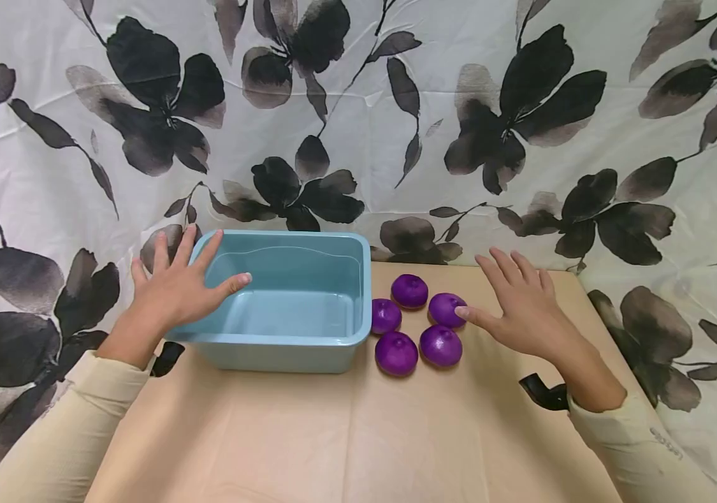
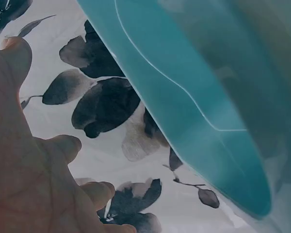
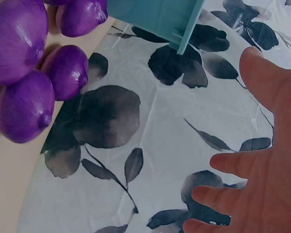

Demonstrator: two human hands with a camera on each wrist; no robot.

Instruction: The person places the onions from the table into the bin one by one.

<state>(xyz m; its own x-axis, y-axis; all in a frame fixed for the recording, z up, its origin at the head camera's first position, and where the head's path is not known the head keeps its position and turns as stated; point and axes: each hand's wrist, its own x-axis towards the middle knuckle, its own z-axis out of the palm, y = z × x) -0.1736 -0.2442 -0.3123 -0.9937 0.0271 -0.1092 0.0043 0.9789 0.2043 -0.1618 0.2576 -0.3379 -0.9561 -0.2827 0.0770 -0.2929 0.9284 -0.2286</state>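
A light blue plastic tub (image 1: 295, 300) sits upright and empty on my table. Just to its right, five glossy purple onions (image 1: 418, 321) lie clustered together.

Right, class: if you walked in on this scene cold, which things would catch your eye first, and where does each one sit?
Five glossy purple onions cluster on the tan table, just right of an empty blue tub. The left hand spreads open at the tub's left rim, and the right hand hovers open beside the onions, thumb close to one. Behind everything hangs a white cloth with bold black flowers.
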